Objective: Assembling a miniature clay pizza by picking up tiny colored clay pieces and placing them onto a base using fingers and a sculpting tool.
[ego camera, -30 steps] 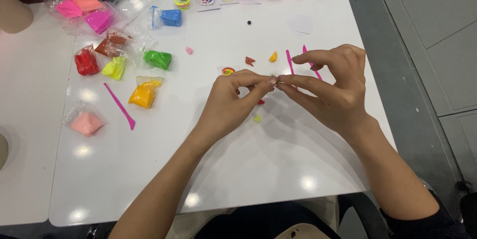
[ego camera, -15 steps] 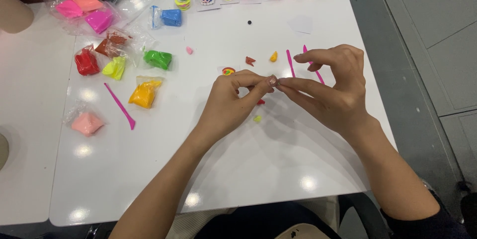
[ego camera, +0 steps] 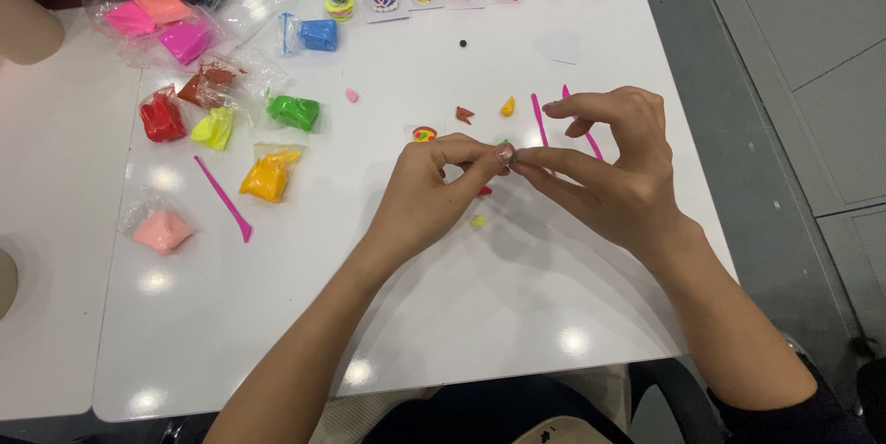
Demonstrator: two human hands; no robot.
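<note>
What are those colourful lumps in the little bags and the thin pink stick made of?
The bagged lumps look like soft matte modelling clay: rounded, squashed shapes in clear crinkly plastic. The pink stick seems to be smooth rigid plastic, thin and straight, though that is less certain.

One head camera, looking steeply down

The only view comes from the person's head and faces down and forward over a white bench [ego camera: 277, 333]. It sits close: both forearms enter from the bottom edge, and the left hand [ego camera: 429, 195] and right hand [ego camera: 604, 172] meet near the middle. The bench's far edge reaches the top, with grey floor [ego camera: 784, 56] at right.
</note>
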